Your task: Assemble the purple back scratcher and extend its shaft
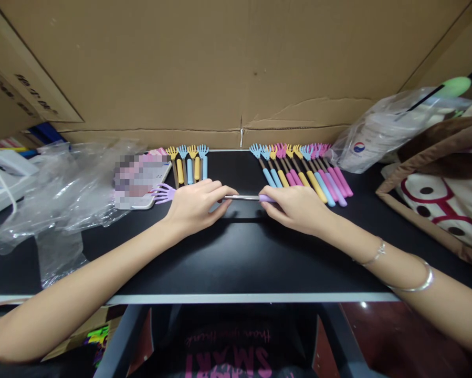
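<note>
Both my hands hold one purple telescopic back scratcher (pixel 243 198) level over the black table (pixel 228 262). My left hand (pixel 196 205) grips the end with the purple claw head, which sticks out to the left. My right hand (pixel 294 207) grips the purple handle end. A bare metal rod shows between the two hands. Behind my left hand lies a short row of scratchers (pixel 188 164) in yellow and blue. Behind my right hand lies a longer row of scratchers (pixel 302 170) in blue, yellow, pink and purple.
Crumpled clear plastic (pixel 58 189) covers the table's left side, next to a white device (pixel 141 181). A plastic bag (pixel 377 136) and a brown-edged fabric bag (pixel 436 194) sit at the right. A cardboard wall (pixel 236 68) closes the back.
</note>
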The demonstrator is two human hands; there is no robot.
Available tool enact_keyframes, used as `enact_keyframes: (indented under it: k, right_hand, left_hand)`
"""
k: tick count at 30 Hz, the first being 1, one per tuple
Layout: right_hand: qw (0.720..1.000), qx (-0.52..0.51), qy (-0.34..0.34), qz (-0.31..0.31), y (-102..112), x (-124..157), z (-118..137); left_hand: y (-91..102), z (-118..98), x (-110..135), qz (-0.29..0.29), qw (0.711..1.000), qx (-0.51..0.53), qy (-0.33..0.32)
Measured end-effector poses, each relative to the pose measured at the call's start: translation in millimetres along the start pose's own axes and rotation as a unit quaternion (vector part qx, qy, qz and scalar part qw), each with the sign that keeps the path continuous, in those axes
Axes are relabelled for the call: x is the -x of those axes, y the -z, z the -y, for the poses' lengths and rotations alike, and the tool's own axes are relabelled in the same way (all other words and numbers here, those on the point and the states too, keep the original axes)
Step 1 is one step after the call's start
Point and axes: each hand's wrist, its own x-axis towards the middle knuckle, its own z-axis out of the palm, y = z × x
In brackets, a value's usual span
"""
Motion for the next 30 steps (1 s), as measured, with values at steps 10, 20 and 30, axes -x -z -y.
enact_keyframes:
  k: [10,20,30]
  right_hand:
    - [0.999,0.017,0.012,-0.044,-3.0,0.7,-1.3]
    - [0.998,0.009,0.019,-0.063,-6.6,-0.2,-5.3]
    - [0.998,0.002,0.011,-0.061,-6.1,-0.7,-5.5]
  left_hand:
    - [0.3,-0.4,0.5,-0.004,1.0,0.006,0.003]
    - [-3.1,2.7,-0.1,-0.016,1.0,-0.006,0.0]
    - [-3.2,3.3,-0.3,-0.065,0.998,-0.022,0.001]
